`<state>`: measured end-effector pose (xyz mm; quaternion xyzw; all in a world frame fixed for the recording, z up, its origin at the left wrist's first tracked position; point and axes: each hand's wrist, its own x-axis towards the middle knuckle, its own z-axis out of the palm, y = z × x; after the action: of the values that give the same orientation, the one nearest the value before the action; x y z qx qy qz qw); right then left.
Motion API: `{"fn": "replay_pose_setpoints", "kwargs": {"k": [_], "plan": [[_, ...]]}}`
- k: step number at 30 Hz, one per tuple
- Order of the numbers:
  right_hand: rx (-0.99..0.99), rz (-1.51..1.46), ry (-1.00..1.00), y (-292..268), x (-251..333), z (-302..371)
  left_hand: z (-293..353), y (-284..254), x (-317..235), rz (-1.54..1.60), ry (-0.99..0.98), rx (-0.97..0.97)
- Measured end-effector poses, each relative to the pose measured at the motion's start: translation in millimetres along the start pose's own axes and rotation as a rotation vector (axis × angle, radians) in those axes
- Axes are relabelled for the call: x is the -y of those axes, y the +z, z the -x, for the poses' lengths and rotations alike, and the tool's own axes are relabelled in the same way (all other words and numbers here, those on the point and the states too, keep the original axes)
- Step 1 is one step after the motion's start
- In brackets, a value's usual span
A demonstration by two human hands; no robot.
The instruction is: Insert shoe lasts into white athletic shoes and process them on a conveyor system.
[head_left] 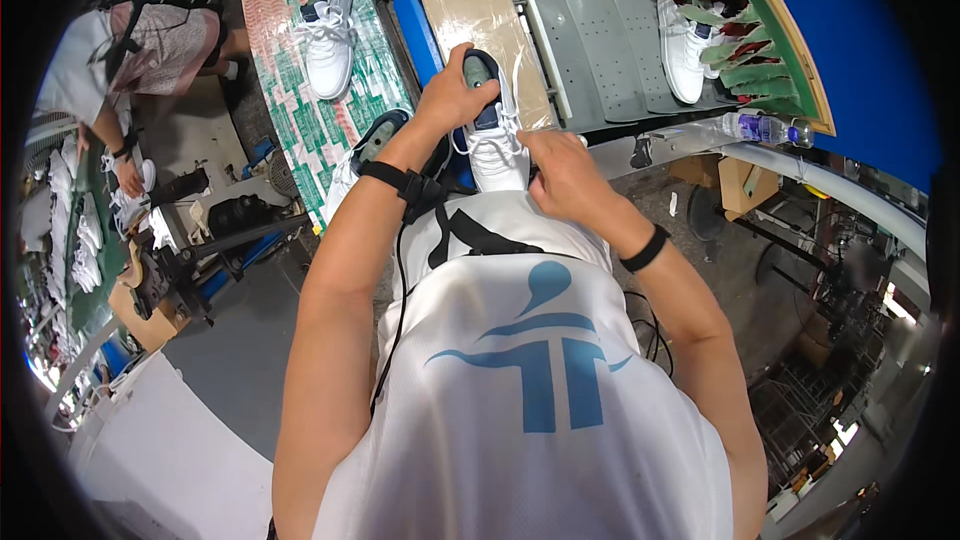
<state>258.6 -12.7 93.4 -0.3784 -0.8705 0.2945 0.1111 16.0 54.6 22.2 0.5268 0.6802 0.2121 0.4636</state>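
Note:
A white lace-up sneaker (497,155) with a dark collar lies in front of my body, toe toward me, at the near end of a tan board. My left hand (450,100) is closed on its collar, thumb on the green-grey insole area by the tongue. At the shoe's right side, my right hand (572,178) has its fingers pinched together on a white shoelace (516,105). Its fingertips are partly hidden. Another white sneaker (370,150) stands just left of my left wrist, partly covered by my forearm.
One more sneaker (330,40) rests on the green-and-red patterned table (285,90). To the right, a grey slatted conveyor (590,40) carries a white sneaker (685,50) beside a fringed green curtain (735,50). A plastic bottle (770,128) lies on the rail. A co-worker (130,80) handles shoes at left.

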Motion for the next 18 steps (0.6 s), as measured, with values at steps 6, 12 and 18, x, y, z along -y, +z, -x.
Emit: {"fn": "replay_pose_setpoints", "kwargs": {"k": [6, 12, 18], "plan": [[0.153, -0.117, 0.055, -31.4, 17.3, 18.3, -1.5, -1.5, -0.1, -0.002, -0.036, 0.027], [0.095, 0.003, 0.021, -9.5, 5.2, -8.3, 13.7, 22.2, 33.6, 0.443, 0.006, 0.003], [-0.306, -0.875, 0.402, 11.0, -17.4, 24.4, 52.6, 54.4, 35.1, 0.371, -0.051, -0.249]]}}
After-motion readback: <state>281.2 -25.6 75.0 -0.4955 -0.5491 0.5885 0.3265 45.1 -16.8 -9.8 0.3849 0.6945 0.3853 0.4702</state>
